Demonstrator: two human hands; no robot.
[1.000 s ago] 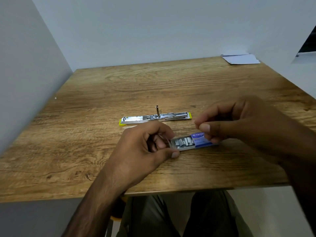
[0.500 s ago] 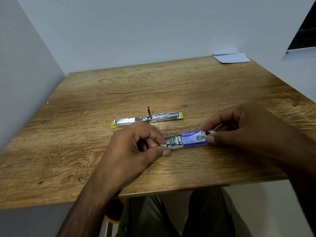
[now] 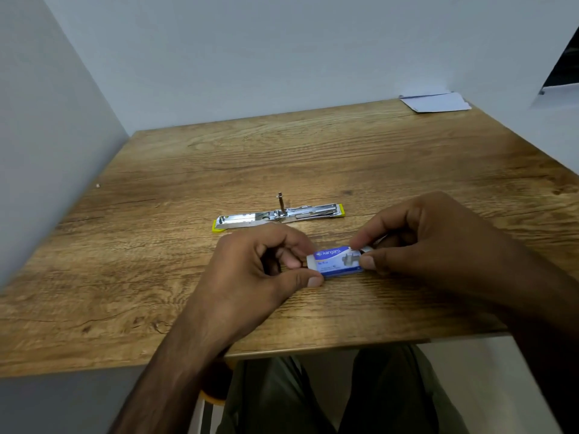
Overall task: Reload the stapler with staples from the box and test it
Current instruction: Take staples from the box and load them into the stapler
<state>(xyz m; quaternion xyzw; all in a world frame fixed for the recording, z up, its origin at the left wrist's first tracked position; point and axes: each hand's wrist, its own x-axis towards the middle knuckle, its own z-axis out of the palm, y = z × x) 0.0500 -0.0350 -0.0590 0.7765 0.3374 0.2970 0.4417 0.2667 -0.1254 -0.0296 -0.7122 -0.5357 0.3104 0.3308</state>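
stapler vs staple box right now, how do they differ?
The stapler lies opened out flat, silver metal with yellow ends; the staple box is blue and white, nearly closed. The stapler is untouched; the box is pinched between left hand and right hand. Both rest on the wooden table.

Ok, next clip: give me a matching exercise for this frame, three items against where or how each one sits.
Items:
1. stapler
2. staple box
3. paper

Place or state:
A. lying at the far right corner of the table
B. held between the left hand and the right hand
C. opened out flat on the table, just beyond both hands

Pairs: 1-C, 2-B, 3-A
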